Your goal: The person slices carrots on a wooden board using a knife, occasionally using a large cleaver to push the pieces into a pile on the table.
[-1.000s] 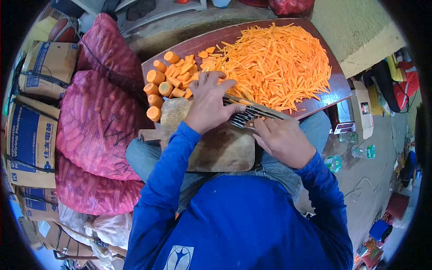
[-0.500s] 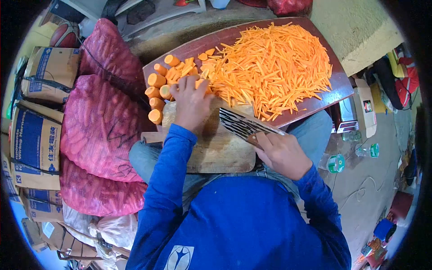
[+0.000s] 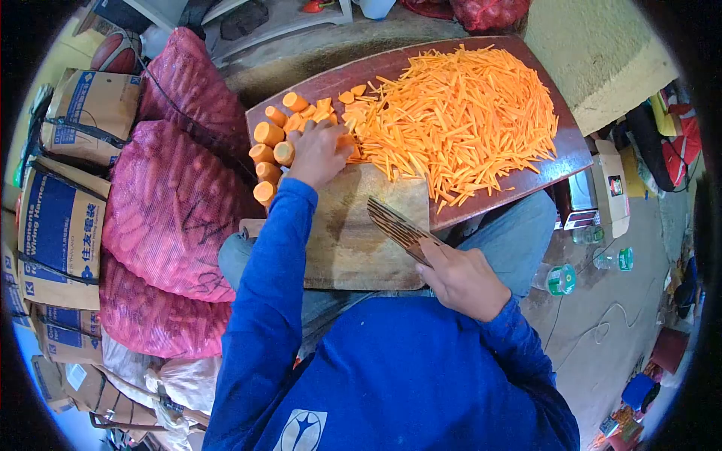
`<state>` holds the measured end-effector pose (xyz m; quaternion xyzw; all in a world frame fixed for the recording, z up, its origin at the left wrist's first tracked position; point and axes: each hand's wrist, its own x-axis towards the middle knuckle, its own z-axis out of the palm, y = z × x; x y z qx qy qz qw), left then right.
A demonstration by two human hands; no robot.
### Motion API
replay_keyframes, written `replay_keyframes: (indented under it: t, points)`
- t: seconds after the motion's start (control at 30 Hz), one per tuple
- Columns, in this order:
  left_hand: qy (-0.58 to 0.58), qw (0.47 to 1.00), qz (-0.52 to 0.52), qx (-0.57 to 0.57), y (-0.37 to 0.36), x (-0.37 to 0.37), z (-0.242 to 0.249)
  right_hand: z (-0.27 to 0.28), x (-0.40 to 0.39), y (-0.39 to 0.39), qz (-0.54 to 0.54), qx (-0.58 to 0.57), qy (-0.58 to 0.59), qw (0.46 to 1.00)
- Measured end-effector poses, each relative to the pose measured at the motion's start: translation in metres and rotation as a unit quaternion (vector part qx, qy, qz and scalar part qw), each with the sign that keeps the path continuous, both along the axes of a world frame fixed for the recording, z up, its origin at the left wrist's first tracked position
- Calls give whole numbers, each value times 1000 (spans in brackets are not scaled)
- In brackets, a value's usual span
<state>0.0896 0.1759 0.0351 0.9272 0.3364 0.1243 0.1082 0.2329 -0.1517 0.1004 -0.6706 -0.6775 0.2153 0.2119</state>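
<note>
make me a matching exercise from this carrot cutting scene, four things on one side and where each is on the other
Things:
1. left hand
2. right hand
3. carrot sticks
4. red mesh sacks

Places:
A. heaped on the dark brown tray
B. stacked beside the person's left arm
C. on the carrot chunks
D. gripping the cleaver over the wooden cutting board

Pairs: 1-C, 2-D, 3-A, 4-B

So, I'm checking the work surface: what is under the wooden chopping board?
The chopping board rests on the person's lap, its far edge against the dark tray of carrot strips. What is directly beneath is covered.
</note>
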Motion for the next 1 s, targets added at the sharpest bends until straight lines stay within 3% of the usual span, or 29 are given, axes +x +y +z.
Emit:
replay_keyframes:
  t: [0.13,0.2,0.3,0.53,0.63,0.73,0.8,0.9,1.0]
  points:
    - [57,998,-21,-17,17,14,-2,-3,0,-2,-7,7,-3,1000]
    - [91,991,-45,-86,25,14,-5,-5,-2,-4,-12,3,2,1000]
    - [-11,992,-111,-58,29,4,-14,-7,-4,-4,-25,6,19,999]
    - [72,990,-124,-13,33,6,0,-13,-5,1,-14,43,25,999]
    - [133,977,-125,-111,43,13,0,-12,-5,0,-14,19,32,999]
    - [109,980,-151,-68,45,14,2,-13,-6,-1,-10,2,29,1000]
    - [93,968,-141,-184,48,15,5,-14,-7,-1,-9,3,28,1000]
    - [12,966,-101,-237,46,10,6,-14,-7,0,-5,15,39,999]
    - [-66,974,-76,-202,41,4,8,-11,-6,2,-7,9,44,999]
